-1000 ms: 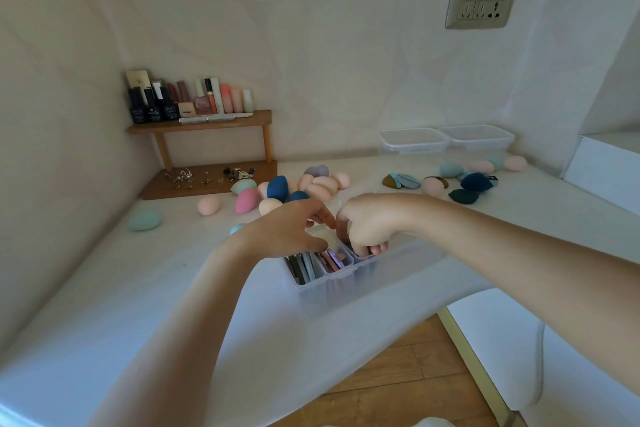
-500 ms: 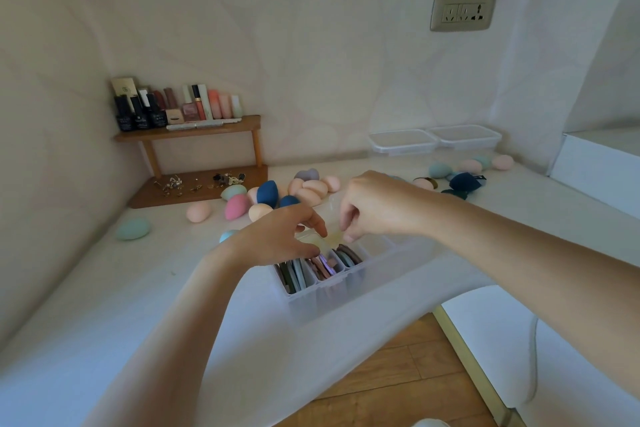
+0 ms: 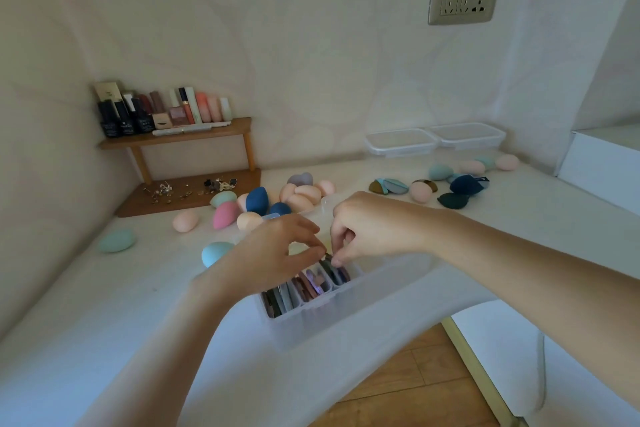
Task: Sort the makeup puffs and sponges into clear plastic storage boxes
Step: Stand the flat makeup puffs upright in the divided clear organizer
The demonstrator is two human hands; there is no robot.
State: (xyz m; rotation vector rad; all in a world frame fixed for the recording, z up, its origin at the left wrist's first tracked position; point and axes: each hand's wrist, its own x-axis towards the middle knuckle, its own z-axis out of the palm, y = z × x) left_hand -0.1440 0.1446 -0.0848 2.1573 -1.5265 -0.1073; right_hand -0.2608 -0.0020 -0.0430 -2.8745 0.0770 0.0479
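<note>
Over the box (image 3: 346, 319) at the bench (image 3: 104, 305) front edge, the right hand (image 3: 370, 229) has a narrow grip, thumb and fingertips pinching a dark puff (image 3: 328, 257) just above the box's right-end compartment. The left hand (image 3: 273, 250) curls beside it, fingertips meeting at the same puff; whether its grip holds it I cannot tell. Other puffs (image 3: 308, 284) stand on edge in the compartments. Sponges (image 3: 298, 198) lie loose behind.

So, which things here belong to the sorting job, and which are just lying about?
Job: divided clear box, filed puffs, left hand, right hand, loose egg sponges, loose flat puffs, two empty clear boxes.
Lying about: wooden shelf, cosmetic bottles, small jewellery, wall socket.
</note>
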